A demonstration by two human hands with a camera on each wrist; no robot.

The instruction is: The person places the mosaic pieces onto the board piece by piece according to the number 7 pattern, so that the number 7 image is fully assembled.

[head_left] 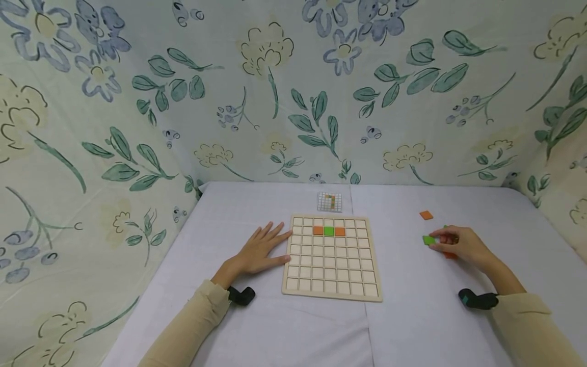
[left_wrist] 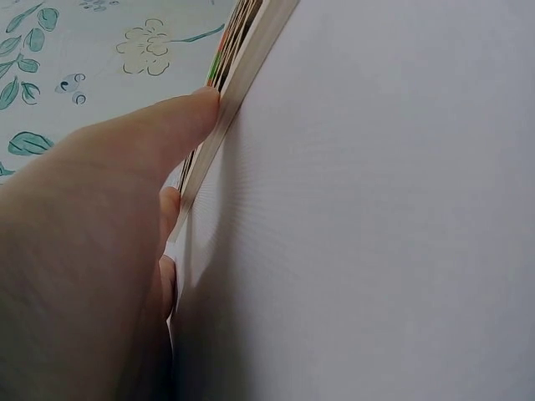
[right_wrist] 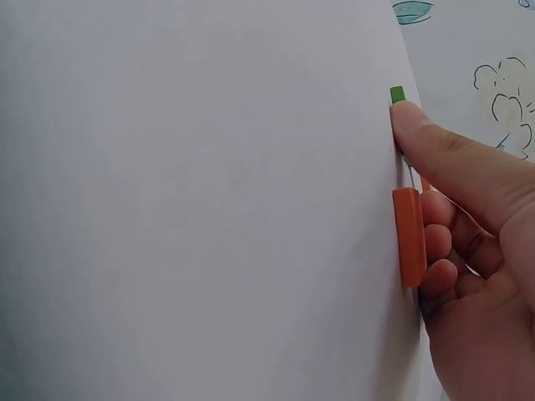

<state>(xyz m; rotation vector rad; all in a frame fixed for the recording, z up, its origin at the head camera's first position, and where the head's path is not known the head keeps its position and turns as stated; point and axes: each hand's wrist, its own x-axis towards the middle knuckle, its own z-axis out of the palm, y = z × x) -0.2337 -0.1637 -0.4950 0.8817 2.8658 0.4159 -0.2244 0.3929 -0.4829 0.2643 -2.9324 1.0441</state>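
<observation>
A wooden grid board (head_left: 330, 297) lies on the table, with an orange tile (head_left: 318, 231), a green tile (head_left: 328, 231) and another orange tile (head_left: 340, 232) in a row in its second line of cells. My left hand (head_left: 258, 252) is spread flat at the board's left side, its thumb and fingertips against the edge. To the right of the board, my right hand (head_left: 468, 248) pinches a green square tile (head_left: 428, 240) low over the cloth. Close under its curled fingers lies an orange tile (right_wrist: 409, 238); other tiles there are partly hidden by the hand.
A small card (head_left: 329, 202) printed with a coloured grid pattern lies behind the board. One loose orange tile (head_left: 426, 215) lies beyond my right hand. The white tablecloth (head_left: 302, 336) has creases in front, and a floral curtain (head_left: 275, 127) hangs behind the table.
</observation>
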